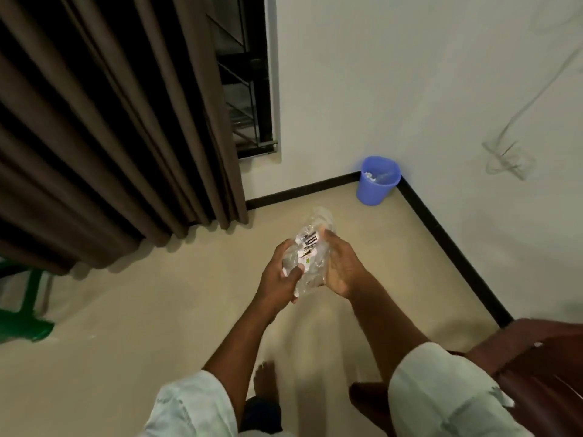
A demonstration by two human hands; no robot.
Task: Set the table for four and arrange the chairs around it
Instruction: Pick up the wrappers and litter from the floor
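A crumpled clear plastic wrapper with a printed label is held between both hands, above the beige floor. My left hand grips its lower left side with the thumb across the plastic. My right hand holds its right side, fingers curled round it. A dark red-brown chair shows at the bottom right corner. A green plastic chair or stool stands at the left edge, partly under the curtain.
A blue waste bin with some rubbish in it stands in the room corner ahead. Brown curtains hang at the left over a dark window. White walls with a black skirting close the corner. My bare feet show below.
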